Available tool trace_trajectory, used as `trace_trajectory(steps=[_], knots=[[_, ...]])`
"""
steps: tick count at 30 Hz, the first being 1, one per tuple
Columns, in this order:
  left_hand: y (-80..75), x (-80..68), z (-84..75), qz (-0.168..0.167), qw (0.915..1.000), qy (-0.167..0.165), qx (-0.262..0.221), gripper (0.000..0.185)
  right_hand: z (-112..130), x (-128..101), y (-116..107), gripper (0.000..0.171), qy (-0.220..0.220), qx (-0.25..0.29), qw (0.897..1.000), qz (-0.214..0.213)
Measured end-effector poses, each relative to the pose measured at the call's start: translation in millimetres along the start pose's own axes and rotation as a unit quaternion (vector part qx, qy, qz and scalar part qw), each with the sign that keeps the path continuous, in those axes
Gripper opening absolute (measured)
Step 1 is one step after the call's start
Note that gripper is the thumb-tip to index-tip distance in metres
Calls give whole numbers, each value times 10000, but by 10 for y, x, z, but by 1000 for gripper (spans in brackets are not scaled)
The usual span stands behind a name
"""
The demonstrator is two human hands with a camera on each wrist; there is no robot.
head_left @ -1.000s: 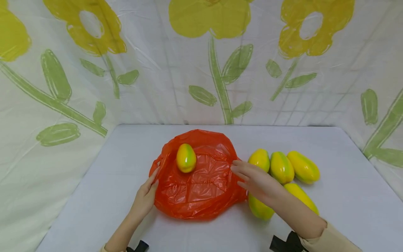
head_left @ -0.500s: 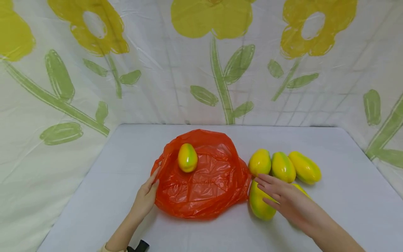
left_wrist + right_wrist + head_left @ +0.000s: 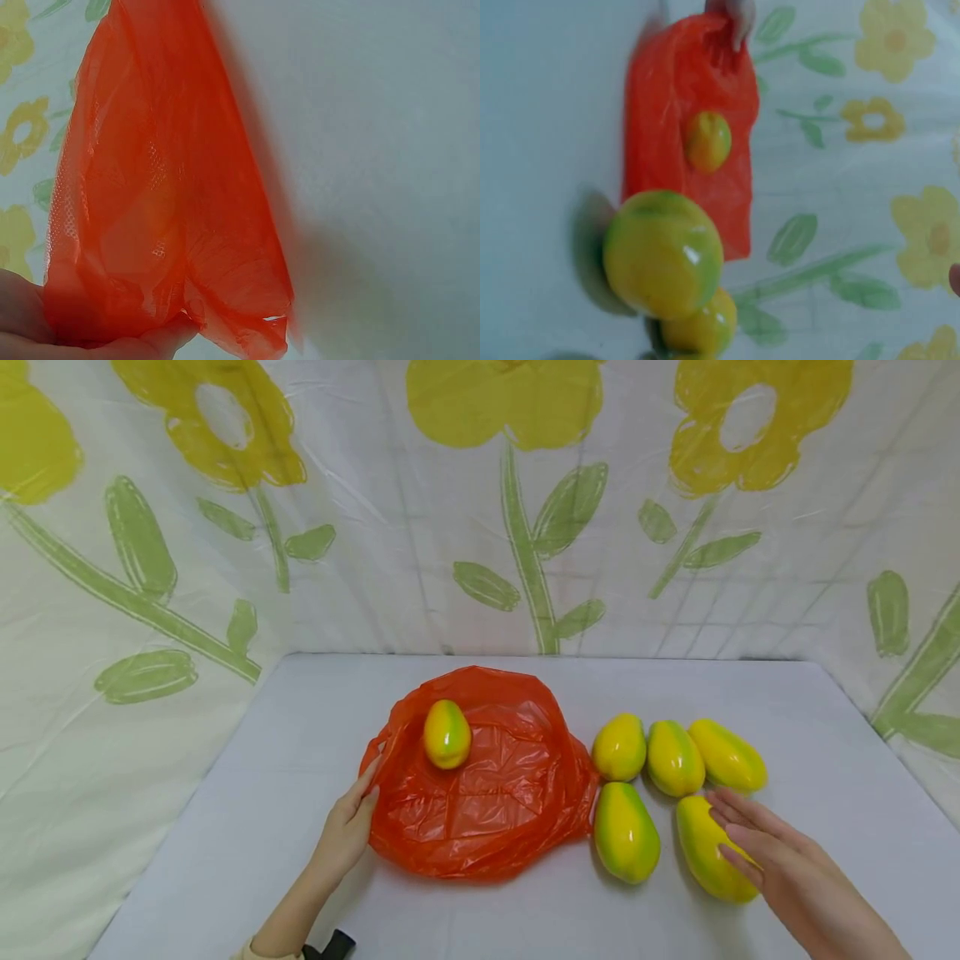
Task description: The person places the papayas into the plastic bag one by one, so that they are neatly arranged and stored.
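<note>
An orange plastic bag (image 3: 480,802) lies crumpled on the white table (image 3: 225,827), with one yellow-green fruit (image 3: 447,734) resting on its far left part. My left hand (image 3: 351,818) pinches the bag's left edge; in the left wrist view the film (image 3: 165,210) rises from my fingers (image 3: 154,345). Several more fruits lie to the right of the bag. My right hand (image 3: 750,837) hovers with straight fingers over the near right fruit (image 3: 705,856), holding nothing. Whether it touches the fruit is unclear. The right wrist view shows a close fruit (image 3: 664,255) and the bag (image 3: 667,97) beyond it.
Three fruits stand in a far row (image 3: 674,758), and another lies nearer, beside the bag (image 3: 626,832). A flower-print sheet (image 3: 480,527) closes off the back and both sides of the table. Bare tabletop shows at the left and along the front.
My right hand has left the bag's right edge and swept right across the near fruits to the near right one. The left hand and bag have stayed put.
</note>
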State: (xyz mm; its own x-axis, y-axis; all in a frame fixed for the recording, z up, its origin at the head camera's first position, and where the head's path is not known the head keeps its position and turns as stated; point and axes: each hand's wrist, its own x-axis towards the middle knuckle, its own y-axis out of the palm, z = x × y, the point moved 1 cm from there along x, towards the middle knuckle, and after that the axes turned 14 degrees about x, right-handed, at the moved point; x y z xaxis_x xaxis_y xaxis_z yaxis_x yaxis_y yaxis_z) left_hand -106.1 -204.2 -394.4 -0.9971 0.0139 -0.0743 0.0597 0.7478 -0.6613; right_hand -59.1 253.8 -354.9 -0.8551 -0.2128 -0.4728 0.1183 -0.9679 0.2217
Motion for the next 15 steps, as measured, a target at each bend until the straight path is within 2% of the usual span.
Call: trace_trajectory(steps=[3, 6, 10, 12, 15], knots=[[0, -4, -4, 5, 10000, -26, -14, 48, 18, -50, -21, 82, -63, -488, 9940, -973], [-4, -8, -10, -16, 10000, 17, -26, 48, -8, -52, -30, 90, -199, -1254, 9808, -1478], [-2, -13, -16, -17, 10000, 16, -60, 48, -76, 40, -63, 103, 33, -2412, 9527, -1848], [3, -13, -17, 3, 10000, -34, -90, 48, -111, 114, -89, 109, 161, -2802, 9402, -1930], [3, -12, -12, 1, 10000, -30, -82, 48, -172, 214, -131, 112, 33, -3224, 9251, -2006]])
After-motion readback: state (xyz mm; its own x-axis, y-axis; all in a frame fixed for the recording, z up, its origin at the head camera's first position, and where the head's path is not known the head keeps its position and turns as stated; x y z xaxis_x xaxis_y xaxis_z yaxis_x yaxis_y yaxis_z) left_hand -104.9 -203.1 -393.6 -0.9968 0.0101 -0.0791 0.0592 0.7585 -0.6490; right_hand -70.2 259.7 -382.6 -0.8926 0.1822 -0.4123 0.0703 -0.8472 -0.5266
